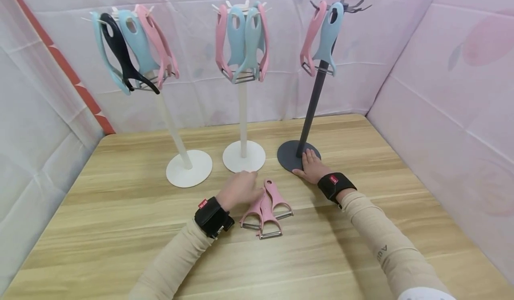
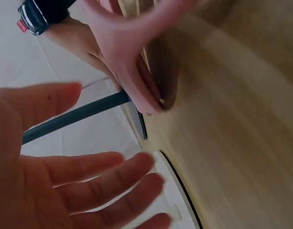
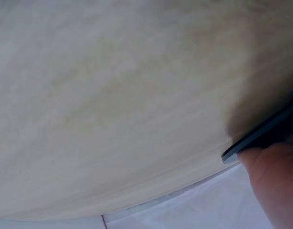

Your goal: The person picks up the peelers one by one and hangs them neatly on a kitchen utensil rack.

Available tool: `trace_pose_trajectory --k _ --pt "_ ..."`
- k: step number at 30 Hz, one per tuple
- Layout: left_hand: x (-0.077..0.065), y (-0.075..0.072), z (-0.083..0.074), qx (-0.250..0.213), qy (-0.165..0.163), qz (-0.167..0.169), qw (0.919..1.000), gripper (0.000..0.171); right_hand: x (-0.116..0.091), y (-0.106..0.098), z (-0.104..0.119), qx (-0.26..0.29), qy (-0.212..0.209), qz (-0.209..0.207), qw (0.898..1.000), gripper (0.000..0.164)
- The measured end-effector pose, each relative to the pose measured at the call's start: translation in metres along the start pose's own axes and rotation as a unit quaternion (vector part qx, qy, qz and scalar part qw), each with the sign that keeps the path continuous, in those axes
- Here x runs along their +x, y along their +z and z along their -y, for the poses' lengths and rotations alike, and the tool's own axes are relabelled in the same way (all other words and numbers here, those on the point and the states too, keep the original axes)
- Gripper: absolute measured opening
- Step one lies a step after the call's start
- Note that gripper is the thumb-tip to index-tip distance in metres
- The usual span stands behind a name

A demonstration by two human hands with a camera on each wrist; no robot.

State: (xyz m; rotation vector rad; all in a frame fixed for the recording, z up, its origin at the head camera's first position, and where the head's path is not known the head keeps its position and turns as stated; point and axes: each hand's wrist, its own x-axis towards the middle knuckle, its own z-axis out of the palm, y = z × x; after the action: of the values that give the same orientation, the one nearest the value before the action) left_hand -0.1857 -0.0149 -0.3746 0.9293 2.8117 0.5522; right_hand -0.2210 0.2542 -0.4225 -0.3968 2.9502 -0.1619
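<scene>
My left hand [image 1: 240, 190] hovers by the upper left side of three pink peelers that lie overlapping on the table, one peeler [image 1: 275, 195] at the right of the pile. In the left wrist view the fingers [image 2: 106, 187] and thumb are spread loosely with nothing between them, and a pink peeler [image 2: 130, 57] shows apart from them. My right hand [image 1: 314, 169] rests on the round base [image 1: 287, 154] of the dark grey stand, its fingers stretched out over the disc. The right wrist view catches part of that hand [image 3: 279, 174] at the disc's edge.
Two white stands, left [image 1: 180, 178] and middle [image 1: 234, 156], stand beside the dark one. Blue, pink and black peelers hang from the left stand's hooks, such as a black peeler [image 1: 120, 50]. Pink and blue peelers hang from the others. Cloth walls [image 1: 201, 104] enclose the table [image 1: 120, 211].
</scene>
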Motion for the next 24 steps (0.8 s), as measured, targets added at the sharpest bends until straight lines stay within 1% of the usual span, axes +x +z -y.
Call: trace_pose_trajectory --k 3,5,9,10,11,14,17,18,21,23,24 --pt "-0.01 0.002 -0.001 -0.015 -0.013 0.036 0.9992 0.037 -0.001 -0.002 0.0 0.006 -0.005 0.004 1.0 0.076" --pt "-0.015 0.003 -0.003 -0.014 -0.015 0.05 0.9985 0.041 -0.001 -0.002 -0.001 0.007 -0.008 0.009 1.0 0.078" --pt "-0.023 0.003 -0.006 -0.008 0.002 0.061 0.9981 0.041 0.005 0.005 -0.013 0.022 -0.013 0.013 1.0 0.084" --pt "-0.024 0.004 -0.007 -0.008 0.008 0.061 0.9981 0.041 0.007 0.007 -0.017 0.029 -0.016 0.013 0.999 0.085" --pt "-0.024 0.004 -0.008 -0.011 0.012 0.062 0.998 0.04 0.013 0.017 -0.026 0.034 -0.029 0.0 0.999 0.087" --pt "-0.026 0.004 -0.011 -0.021 0.016 0.063 0.9977 0.038 0.017 0.023 -0.035 0.041 -0.043 -0.005 0.998 0.092" --pt "-0.026 0.005 -0.013 -0.033 0.017 0.058 0.9976 0.037 0.013 0.017 -0.03 0.043 -0.046 -0.005 0.998 0.086" --pt "-0.025 0.006 -0.013 -0.034 0.019 0.054 0.9978 0.037 0.006 0.006 -0.02 0.041 -0.036 0.007 0.999 0.082" --pt "-0.025 0.007 -0.013 -0.032 0.024 0.042 0.9983 0.037 -0.002 -0.003 -0.009 0.025 -0.041 0.004 0.999 0.073" --pt "-0.024 0.008 -0.013 -0.026 0.027 0.036 0.9987 0.037 -0.004 -0.006 -0.007 0.018 -0.045 0.001 0.999 0.073" --pt "-0.024 0.008 -0.013 -0.024 0.026 0.034 0.9988 0.037 -0.004 -0.006 -0.008 0.018 -0.052 -0.003 0.998 0.076"
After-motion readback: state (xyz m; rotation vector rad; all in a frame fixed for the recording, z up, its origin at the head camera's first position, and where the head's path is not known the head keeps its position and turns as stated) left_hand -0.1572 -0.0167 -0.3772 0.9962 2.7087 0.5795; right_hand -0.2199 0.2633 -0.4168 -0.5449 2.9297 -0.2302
